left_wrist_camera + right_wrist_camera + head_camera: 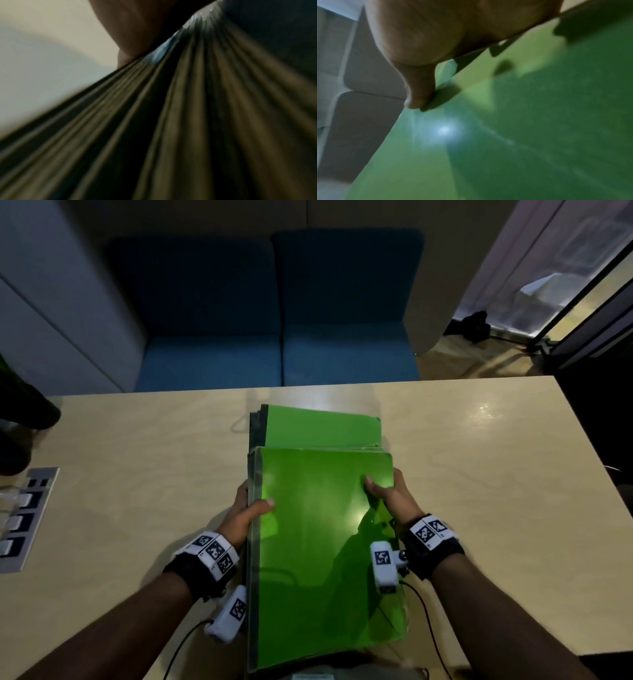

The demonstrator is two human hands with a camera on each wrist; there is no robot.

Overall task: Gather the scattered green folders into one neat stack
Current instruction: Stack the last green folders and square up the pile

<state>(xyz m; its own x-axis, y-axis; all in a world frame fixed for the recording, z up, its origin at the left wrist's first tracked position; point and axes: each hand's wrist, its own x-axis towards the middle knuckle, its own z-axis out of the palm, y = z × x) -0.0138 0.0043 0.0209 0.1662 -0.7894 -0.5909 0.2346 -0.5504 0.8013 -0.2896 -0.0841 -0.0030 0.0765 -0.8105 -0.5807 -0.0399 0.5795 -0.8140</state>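
Note:
I hold a thick bundle of glossy green folders (325, 542) between both hands, raised over the near edge of the table (137, 474). My left hand (248, 508) grips its left side, thumb on top and fingers underneath. My right hand (385, 491) grips the right edge the same way, thumb (418, 92) pressed on the top cover. Beyond the bundle lies a second pile of green folders (322, 428) flat on the table, partly covered by the held ones. The left wrist view shows the bundle's layered edges (171, 121) close up and blurred.
A grey socket panel (24, 518) is set into the table at the far left. A blue two-seat sofa (274, 337) stands behind the table's far edge. Cables trail from both wrist cameras toward me.

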